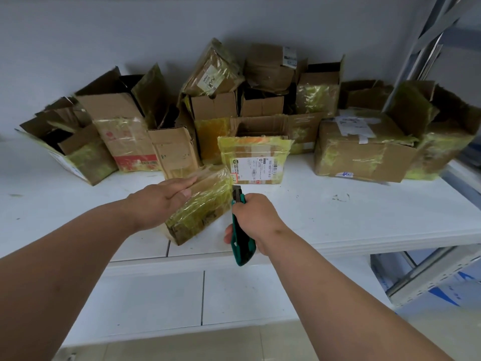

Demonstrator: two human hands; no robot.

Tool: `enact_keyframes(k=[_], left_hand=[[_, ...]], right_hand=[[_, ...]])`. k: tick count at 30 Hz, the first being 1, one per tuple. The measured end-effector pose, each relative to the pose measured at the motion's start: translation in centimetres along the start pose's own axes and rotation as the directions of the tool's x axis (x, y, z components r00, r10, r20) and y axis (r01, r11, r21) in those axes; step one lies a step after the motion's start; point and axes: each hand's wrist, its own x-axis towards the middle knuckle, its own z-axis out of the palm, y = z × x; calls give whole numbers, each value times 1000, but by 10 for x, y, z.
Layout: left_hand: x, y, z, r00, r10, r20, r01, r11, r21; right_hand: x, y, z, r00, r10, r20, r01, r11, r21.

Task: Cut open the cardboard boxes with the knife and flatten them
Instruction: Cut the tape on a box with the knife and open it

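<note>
While the knife point(240, 225) is clenched in the right hand point(256, 217), the light, tape-slick box point(200, 207) is steadied under the flat left hand point(161, 199).

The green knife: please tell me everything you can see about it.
The green knife is a utility cutter with a dark green, plastic-looking handle and a black front part. The right hand grips its handle, fingers curled round it. It points up and away from the person, its tip close to the right edge of the small taped box. Whether a blade is out cannot be told.
</note>
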Motion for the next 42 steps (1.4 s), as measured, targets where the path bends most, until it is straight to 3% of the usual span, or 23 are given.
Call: enact_keyframes(k=[10,14,27,38,42], left_hand=[[2,0,4,999,-46,-26,46,999,-7],[3,6,8,997,-72,-26,73,995,67],[7,0,1,995,-73,61,83,978,-191],[2,5,-5,988,-81,128,113,957,-267],[0,6,-8,993,-63,102,77,987,-140]], right_hand=[[1,-2,24,998,-13,-60,19,994,112],[-11,6,57,994,-24,103,11,992,123],[-38,11,54,971,-51,235,2,979,204],[-63,28,71,921,-81,380,59,996,69],[-63,28,48,945,-96,314,92,995,26]])
